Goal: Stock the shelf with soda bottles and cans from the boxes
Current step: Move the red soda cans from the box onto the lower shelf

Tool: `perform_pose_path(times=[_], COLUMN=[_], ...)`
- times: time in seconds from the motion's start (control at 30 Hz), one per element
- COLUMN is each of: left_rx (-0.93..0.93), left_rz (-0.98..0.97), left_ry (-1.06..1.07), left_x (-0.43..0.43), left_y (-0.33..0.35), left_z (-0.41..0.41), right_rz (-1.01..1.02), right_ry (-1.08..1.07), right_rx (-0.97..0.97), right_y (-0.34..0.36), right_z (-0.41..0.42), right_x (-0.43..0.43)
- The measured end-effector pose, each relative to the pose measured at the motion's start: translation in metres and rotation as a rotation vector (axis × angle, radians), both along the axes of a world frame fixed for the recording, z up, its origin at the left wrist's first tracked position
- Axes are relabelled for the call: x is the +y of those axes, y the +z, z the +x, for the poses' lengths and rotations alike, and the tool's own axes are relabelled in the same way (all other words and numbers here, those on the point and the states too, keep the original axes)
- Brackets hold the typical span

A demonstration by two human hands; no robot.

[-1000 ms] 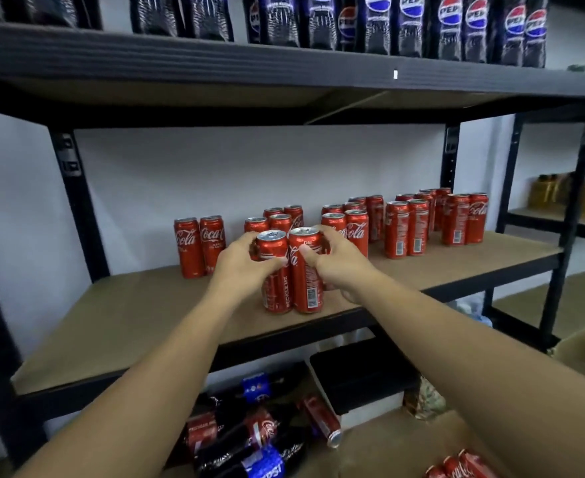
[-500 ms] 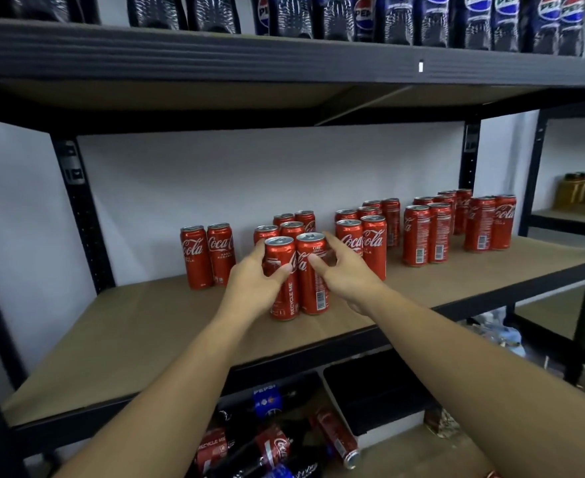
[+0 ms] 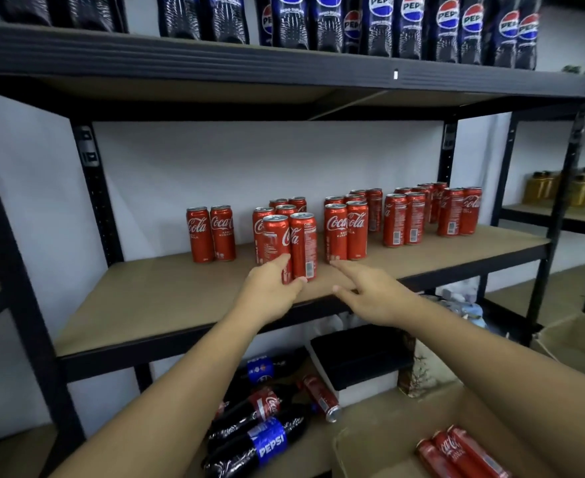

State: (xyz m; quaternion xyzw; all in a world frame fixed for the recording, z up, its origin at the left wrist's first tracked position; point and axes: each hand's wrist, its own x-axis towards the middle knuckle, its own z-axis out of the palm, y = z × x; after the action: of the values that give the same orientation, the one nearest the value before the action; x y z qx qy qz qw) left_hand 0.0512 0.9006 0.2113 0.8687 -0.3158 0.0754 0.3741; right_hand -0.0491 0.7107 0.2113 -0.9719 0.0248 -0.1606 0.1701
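Two red Coca-Cola cans stand upright side by side near the front of the brown middle shelf, ahead of a cluster of like cans. My left hand touches the base of this pair, its fingers against the left can and its thumb under the right one. My right hand hovers just right of the pair with fingers spread, holding nothing. More red cans stand in pairs along the shelf to the right, and one pair to the left. A cardboard box at the lower right holds several cans.
Pepsi bottles line the upper shelf. Below lie cola and Pepsi bottles, a loose can and a black box. Another cardboard box sits at the right. Yellow bottles stand on a neighbouring rack.
Both hands have set the two cans on the shelf and slid down and back. The right hand has let go and opened; the left still touches the cans' base.
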Motion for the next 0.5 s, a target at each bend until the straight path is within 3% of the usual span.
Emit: perform_pose_path(times=[0.5], left_rx=[-0.017], left_rz=[0.368], left_ry=[-0.406], left_x=[-0.063], left_y=[-0.099], left_z=[-0.145], right_rz=[0.041], right_ry=[-0.246], right_rx=[0.218], right_y=[-0.087], right_z=[-0.207], right_x=[-0.030])
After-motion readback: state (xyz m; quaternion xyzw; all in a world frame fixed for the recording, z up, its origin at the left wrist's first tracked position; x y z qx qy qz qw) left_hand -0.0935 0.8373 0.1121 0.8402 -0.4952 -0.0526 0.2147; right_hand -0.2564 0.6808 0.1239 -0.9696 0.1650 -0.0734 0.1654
